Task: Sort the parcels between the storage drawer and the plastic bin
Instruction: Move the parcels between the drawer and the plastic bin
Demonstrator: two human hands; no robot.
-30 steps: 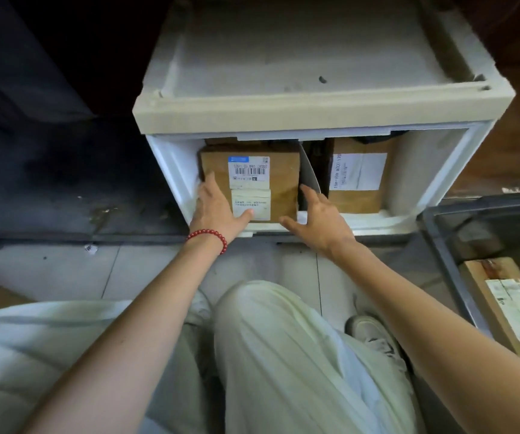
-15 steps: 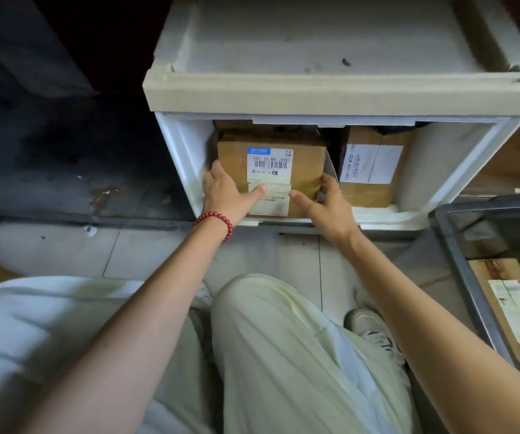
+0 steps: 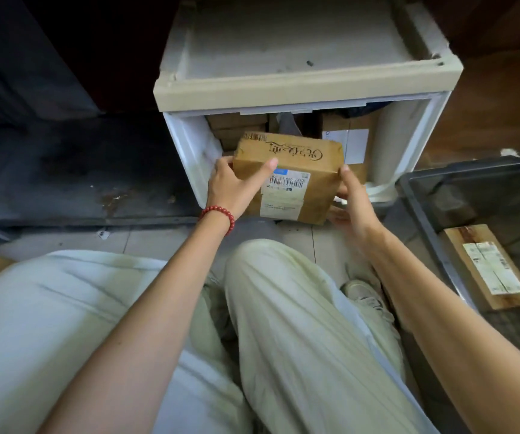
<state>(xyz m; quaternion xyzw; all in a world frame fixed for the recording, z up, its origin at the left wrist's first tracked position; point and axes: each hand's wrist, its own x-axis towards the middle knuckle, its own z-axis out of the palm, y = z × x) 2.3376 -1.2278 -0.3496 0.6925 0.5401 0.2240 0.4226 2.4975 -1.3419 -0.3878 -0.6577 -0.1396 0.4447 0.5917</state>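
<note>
You hold a brown cardboard parcel in both hands, just in front of the open mouth of the white storage drawer. The parcel is clear of the floor and tilted, so that you see its top face, printed with dark lettering, and its front face, which carries white barcode labels.

Your left hand grips the parcel's left edge: the thumb lies stretched across the front face near the upper left corner, and the fingers curl round behind. A red bead bracelet circles that wrist. Your right hand holds the right edge, one fingertip at the upper right corner and the other fingers under the lower right corner; this hand is slightly blurred. The parcel sits between the two hands, touching both.

Inside the drawer, more brown boxes are stacked against the left wall, and another parcel with a white label stands at the right.

To your right, the dark plastic bin stands beside the drawer. One flat labelled parcel lies on its bottom, well apart from your hands.
</note>
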